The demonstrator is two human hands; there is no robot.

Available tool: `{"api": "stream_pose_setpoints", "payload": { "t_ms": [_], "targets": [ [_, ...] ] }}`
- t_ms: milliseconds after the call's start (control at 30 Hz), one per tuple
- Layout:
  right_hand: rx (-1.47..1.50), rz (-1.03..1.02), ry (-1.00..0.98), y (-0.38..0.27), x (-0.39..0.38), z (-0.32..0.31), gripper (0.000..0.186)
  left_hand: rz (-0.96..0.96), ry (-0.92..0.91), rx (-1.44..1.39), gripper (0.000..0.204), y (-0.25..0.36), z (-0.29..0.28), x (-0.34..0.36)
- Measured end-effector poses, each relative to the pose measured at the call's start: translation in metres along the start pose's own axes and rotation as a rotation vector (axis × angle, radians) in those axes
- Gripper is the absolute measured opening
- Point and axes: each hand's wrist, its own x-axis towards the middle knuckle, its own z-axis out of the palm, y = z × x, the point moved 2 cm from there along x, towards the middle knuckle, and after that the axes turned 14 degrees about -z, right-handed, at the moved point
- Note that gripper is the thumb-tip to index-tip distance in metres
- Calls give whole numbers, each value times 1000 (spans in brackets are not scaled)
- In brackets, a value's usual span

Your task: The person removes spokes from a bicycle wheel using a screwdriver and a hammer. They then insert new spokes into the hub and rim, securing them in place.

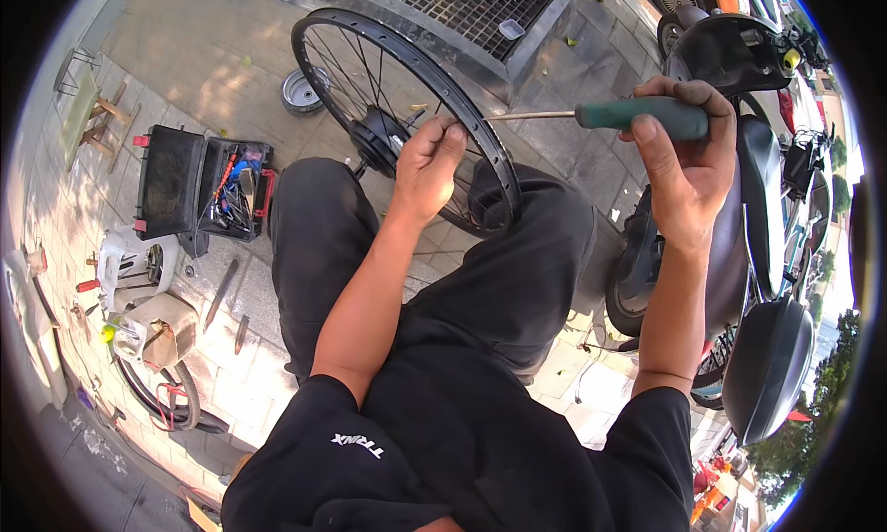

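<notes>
A black spoked bicycle wheel with a hub stands tilted between my knees. My left hand is closed at the inner side of the rim, among the spokes; what its fingertips pinch is too small to make out. My right hand grips a green-handled screwdriver level, its long thin shaft pointing left to the rim, close by the left hand's fingertips.
An open toolbox, a metal bowl, cut-down containers and long tools lie at left. A metal grate is ahead. A parked scooter stands close along my right, with other vehicles beyond.
</notes>
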Motion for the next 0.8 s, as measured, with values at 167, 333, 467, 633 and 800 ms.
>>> {"api": "stream_pose_setpoints", "payload": {
  "t_ms": [167,333,467,633,800],
  "targets": [
    [-9,-24,-94,5,5,-5,49,104,-45,-153,27,0,11,0],
    [-7,-90,-148,10,10,-4,47,54,16,-66,29,-4,7,4],
    [-31,-177,-253,8,18,-5,47,88,4,-35,25,2,9,5],
    [-112,-244,-321,7,26,-5,45,104,15,-25,26,7,13,3],
    [-110,-197,-317,9,26,-3,45,92,5,-12,25,2,10,5]
  ]
}}
